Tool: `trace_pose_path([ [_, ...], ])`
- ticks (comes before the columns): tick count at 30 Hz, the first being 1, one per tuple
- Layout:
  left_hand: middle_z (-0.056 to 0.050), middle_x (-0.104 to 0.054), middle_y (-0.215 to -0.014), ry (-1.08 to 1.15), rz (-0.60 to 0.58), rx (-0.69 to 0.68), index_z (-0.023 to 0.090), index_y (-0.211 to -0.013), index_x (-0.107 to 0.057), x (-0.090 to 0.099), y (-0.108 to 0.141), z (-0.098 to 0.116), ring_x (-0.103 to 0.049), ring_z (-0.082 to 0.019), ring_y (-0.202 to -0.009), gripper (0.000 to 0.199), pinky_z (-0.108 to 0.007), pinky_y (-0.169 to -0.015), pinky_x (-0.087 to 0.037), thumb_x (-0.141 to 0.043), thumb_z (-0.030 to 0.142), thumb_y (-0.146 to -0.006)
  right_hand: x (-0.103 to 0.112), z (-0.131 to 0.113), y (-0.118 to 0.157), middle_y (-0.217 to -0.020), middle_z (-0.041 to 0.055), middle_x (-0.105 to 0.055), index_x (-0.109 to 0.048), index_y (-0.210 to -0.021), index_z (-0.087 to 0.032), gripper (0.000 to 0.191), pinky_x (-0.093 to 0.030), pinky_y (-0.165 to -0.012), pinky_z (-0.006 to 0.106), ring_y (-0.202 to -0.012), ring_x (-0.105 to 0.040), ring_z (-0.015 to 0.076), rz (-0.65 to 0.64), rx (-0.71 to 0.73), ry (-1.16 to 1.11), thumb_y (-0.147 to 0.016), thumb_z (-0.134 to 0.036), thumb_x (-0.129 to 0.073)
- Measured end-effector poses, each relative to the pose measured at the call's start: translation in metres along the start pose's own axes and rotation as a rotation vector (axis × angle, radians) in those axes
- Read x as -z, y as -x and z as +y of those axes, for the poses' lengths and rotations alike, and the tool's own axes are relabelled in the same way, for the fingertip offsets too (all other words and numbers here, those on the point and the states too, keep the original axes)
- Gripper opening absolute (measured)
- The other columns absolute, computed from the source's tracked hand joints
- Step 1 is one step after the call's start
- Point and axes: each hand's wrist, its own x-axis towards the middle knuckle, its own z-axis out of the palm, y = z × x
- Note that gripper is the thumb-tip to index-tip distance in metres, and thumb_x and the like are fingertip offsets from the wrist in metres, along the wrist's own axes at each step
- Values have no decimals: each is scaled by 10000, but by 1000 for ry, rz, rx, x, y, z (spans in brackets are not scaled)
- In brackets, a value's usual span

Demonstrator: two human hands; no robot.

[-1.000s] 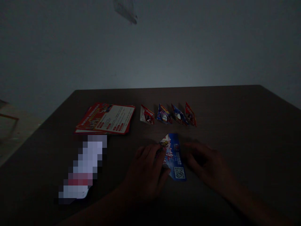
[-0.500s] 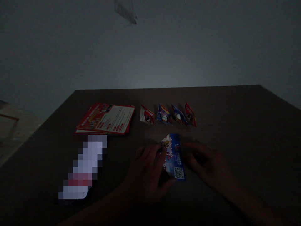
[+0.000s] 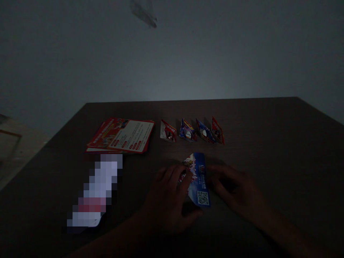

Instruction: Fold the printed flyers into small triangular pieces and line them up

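Dim light falls on a plain grey wall (image 3: 215, 53) behind a dark wood-grained table (image 3: 263, 125).

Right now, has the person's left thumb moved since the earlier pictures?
Yes, the left thumb has moved toward the person, away from the table's far edge.

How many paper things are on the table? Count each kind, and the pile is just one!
Folded papers in the row: 4
Blue paper under the left hand: 1
Pile of leaflets: 1
Total: 6

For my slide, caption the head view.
Left hand on blue paper, right hand beside it, four folded papers behind.
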Motion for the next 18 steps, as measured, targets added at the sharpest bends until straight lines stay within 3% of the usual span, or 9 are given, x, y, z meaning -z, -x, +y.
trace_pose_path([
  [10,-165,-483,-1310,3,-12,-12,140,-1260,-485,0,0,-1,-437,-329,-1190,644,-504,-985,-326,-585,543,-768,0,4,0,-1037,56,-689,-605,-1050,-239,254,-535,-804,375,-927,-655,214,35,107,-3,-828,-141,-532],
  [18,-160,-474,-1303,56,-20,-3,131,-1243,-496,3,-1,-1,-424,-308,-1199,573,-487,-1002,-318,-561,474,-788,1,4,-3,-1018,67,-662,-572,-1088,-226,314,-495,-830,400,-961,-606,224,15,169,34,-808,-89,-534],
])
